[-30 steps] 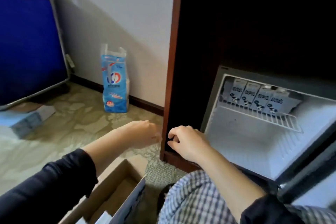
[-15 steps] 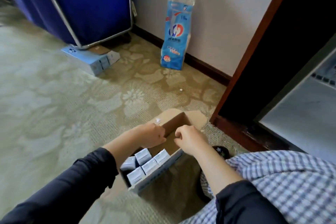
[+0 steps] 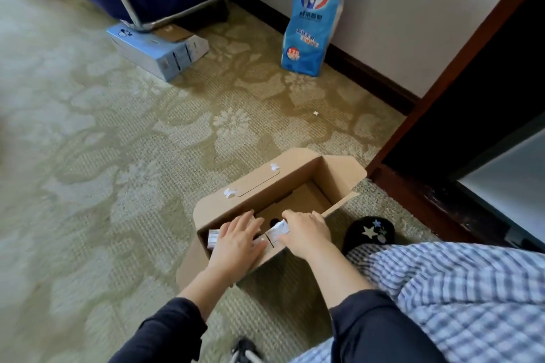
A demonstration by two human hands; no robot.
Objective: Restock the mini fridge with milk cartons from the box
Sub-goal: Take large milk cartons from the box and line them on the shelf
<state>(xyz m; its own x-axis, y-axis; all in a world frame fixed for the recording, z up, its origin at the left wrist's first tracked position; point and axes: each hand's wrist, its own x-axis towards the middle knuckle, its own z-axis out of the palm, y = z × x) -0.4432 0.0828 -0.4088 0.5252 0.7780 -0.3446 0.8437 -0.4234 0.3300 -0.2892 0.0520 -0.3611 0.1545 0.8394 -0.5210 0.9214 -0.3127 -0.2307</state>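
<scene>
left hand (image 3: 239, 242): fingers straight, flat on cartons (image 3: 213, 237) | right hand (image 3: 306, 233): fingers curled round tilted carton (image 3: 277, 231) | both inside box (image 3: 256, 183)

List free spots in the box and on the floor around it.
Free: far end of the open brown cardboard box, bare-floored; the patterned green carpet between it, the flat blue case and the tall blue plastic pack. Crowded: near end, left hand and right hand over the small white milk cartons.

Matt brown cardboard box (image 3: 295, 183) on rough woven carpet (image 3: 118, 156).
Glossy plastic bag (image 3: 314, 23) by the wall; dark varnished wood frame (image 3: 413, 194).
</scene>
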